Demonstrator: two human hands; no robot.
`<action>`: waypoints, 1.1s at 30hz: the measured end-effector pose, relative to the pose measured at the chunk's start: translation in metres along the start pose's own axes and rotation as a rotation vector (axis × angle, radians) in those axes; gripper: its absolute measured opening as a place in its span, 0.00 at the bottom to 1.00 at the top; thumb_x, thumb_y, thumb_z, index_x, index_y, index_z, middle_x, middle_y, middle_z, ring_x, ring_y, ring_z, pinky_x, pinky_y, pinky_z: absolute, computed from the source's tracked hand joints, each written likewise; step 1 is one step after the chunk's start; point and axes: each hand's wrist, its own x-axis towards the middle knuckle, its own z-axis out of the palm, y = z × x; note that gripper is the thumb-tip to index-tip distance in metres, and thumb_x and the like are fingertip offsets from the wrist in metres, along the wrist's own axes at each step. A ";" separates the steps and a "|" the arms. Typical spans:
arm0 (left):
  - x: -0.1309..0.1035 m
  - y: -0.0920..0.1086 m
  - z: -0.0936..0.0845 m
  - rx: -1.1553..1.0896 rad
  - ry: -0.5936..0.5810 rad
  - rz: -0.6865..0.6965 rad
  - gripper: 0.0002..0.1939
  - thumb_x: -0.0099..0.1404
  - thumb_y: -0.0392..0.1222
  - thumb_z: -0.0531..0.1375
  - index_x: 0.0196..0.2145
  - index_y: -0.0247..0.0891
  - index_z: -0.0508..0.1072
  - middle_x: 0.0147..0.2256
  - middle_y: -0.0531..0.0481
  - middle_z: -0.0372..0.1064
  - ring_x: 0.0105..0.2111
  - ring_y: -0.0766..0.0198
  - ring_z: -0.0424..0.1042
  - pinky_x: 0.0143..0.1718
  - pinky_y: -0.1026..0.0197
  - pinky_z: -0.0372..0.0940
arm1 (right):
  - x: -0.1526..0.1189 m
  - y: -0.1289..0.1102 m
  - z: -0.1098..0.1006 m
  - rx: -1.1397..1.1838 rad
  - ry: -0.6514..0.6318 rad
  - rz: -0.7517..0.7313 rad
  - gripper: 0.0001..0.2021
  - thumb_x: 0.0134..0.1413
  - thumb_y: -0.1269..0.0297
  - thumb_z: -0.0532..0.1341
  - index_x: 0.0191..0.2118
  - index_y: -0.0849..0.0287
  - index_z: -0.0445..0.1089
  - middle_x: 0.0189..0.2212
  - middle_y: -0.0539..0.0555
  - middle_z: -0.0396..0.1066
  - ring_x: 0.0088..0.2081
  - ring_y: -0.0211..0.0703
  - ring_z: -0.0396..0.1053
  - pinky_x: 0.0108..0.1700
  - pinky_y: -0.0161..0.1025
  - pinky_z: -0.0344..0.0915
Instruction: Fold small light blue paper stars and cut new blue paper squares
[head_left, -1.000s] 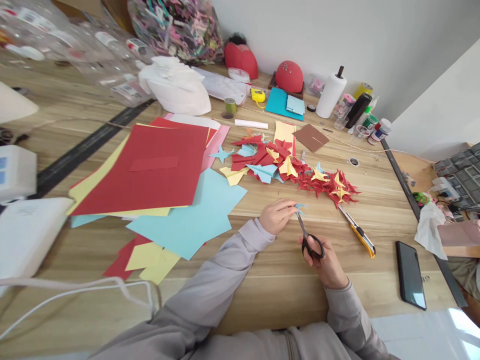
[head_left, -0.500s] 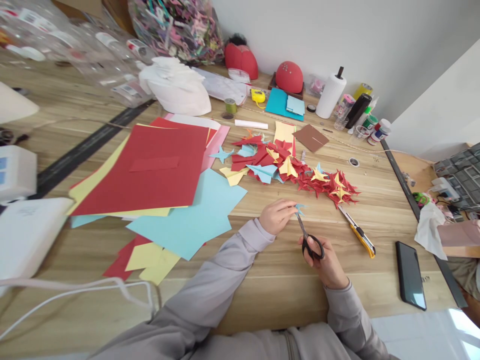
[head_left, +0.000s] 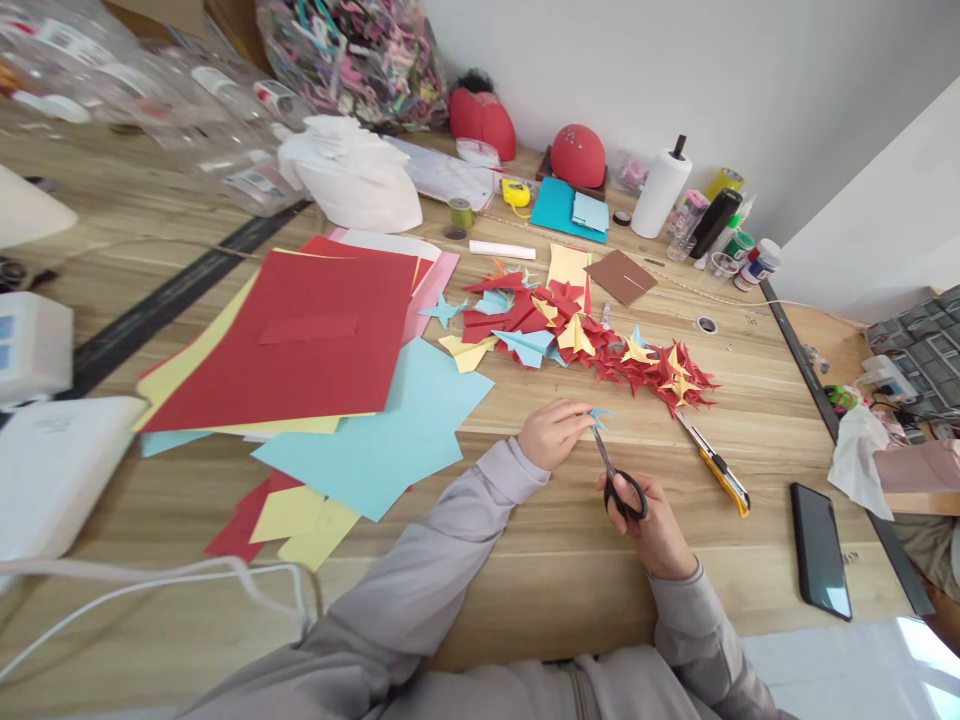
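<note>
My left hand (head_left: 555, 434) pinches a small light-blue paper piece (head_left: 599, 417) with pointed tips, held over the wooden table. Black-handled scissors (head_left: 624, 492) are in my right hand (head_left: 660, 528), its fingers at the handle loops. The blades point up and left, their tips at the lower edge of the blue piece. Beyond both hands lies a heap of folded red, yellow and blue paper shapes (head_left: 576, 335). A yellow utility knife (head_left: 716, 465) rests to the right of the scissors.
Large red sheets (head_left: 322, 340) and light-blue sheets (head_left: 382, 430) lie at the left, with yellow scraps (head_left: 319, 525) nearer me. A black phone (head_left: 820, 550) lies at the right. Toward the wall stand a white roll (head_left: 661, 192), small bottles and a red dome (head_left: 577, 154).
</note>
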 end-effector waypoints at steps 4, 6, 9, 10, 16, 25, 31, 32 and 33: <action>0.001 0.001 -0.001 0.000 -0.002 -0.007 0.08 0.62 0.32 0.55 0.36 0.38 0.73 0.38 0.44 0.72 0.37 0.64 0.70 0.37 0.59 0.70 | 0.000 0.000 0.000 -0.006 0.003 0.001 0.18 0.50 0.50 0.59 0.30 0.64 0.68 0.09 0.43 0.55 0.14 0.28 0.44 0.19 0.34 0.37; 0.001 0.001 -0.001 0.004 -0.002 -0.006 0.08 0.62 0.32 0.55 0.36 0.37 0.73 0.38 0.44 0.72 0.36 0.64 0.71 0.36 0.59 0.70 | -0.001 0.000 0.000 -0.009 0.007 0.005 0.18 0.50 0.50 0.59 0.30 0.64 0.68 0.09 0.43 0.54 0.14 0.28 0.43 0.19 0.34 0.37; 0.001 0.002 -0.002 0.011 -0.004 -0.006 0.08 0.62 0.32 0.55 0.36 0.37 0.73 0.38 0.44 0.73 0.36 0.64 0.71 0.36 0.59 0.70 | -0.001 0.000 0.000 -0.020 0.006 0.005 0.19 0.50 0.49 0.59 0.31 0.65 0.68 0.09 0.43 0.54 0.14 0.28 0.43 0.20 0.34 0.37; 0.001 0.002 -0.002 0.012 -0.005 -0.009 0.08 0.62 0.32 0.55 0.36 0.38 0.73 0.39 0.44 0.73 0.36 0.64 0.71 0.36 0.59 0.69 | -0.001 0.000 0.000 -0.024 0.006 0.002 0.19 0.50 0.49 0.59 0.31 0.65 0.68 0.09 0.43 0.54 0.14 0.29 0.43 0.20 0.34 0.37; 0.002 0.001 -0.002 0.001 0.002 -0.003 0.09 0.62 0.32 0.55 0.36 0.37 0.74 0.38 0.43 0.73 0.36 0.64 0.71 0.37 0.59 0.69 | -0.001 0.000 0.000 -0.035 0.007 -0.001 0.19 0.51 0.50 0.59 0.31 0.65 0.69 0.09 0.43 0.54 0.14 0.29 0.44 0.20 0.34 0.37; 0.001 0.001 -0.001 0.010 -0.003 -0.007 0.09 0.63 0.33 0.54 0.36 0.38 0.74 0.39 0.44 0.73 0.36 0.64 0.71 0.36 0.59 0.69 | -0.003 -0.001 0.000 -0.024 0.011 0.017 0.19 0.51 0.50 0.59 0.31 0.65 0.69 0.09 0.43 0.55 0.15 0.29 0.44 0.20 0.34 0.36; 0.002 0.001 -0.001 0.008 0.007 0.005 0.08 0.62 0.33 0.55 0.36 0.37 0.74 0.38 0.44 0.73 0.36 0.64 0.71 0.36 0.59 0.70 | -0.002 -0.001 0.000 -0.027 0.019 0.029 0.19 0.49 0.49 0.60 0.30 0.64 0.70 0.09 0.44 0.54 0.15 0.29 0.44 0.20 0.34 0.37; 0.001 0.001 0.000 0.007 0.005 0.001 0.08 0.62 0.33 0.55 0.36 0.38 0.74 0.38 0.44 0.73 0.36 0.64 0.71 0.36 0.59 0.70 | -0.001 -0.001 0.000 -0.031 0.023 0.032 0.19 0.49 0.49 0.60 0.30 0.64 0.70 0.09 0.44 0.54 0.15 0.29 0.44 0.20 0.34 0.37; 0.001 0.001 0.000 0.007 0.002 -0.003 0.08 0.62 0.33 0.55 0.36 0.38 0.74 0.39 0.44 0.73 0.36 0.64 0.71 0.36 0.59 0.70 | -0.001 0.000 0.000 -0.036 0.025 0.034 0.20 0.48 0.48 0.60 0.30 0.64 0.70 0.09 0.44 0.54 0.15 0.29 0.44 0.20 0.34 0.37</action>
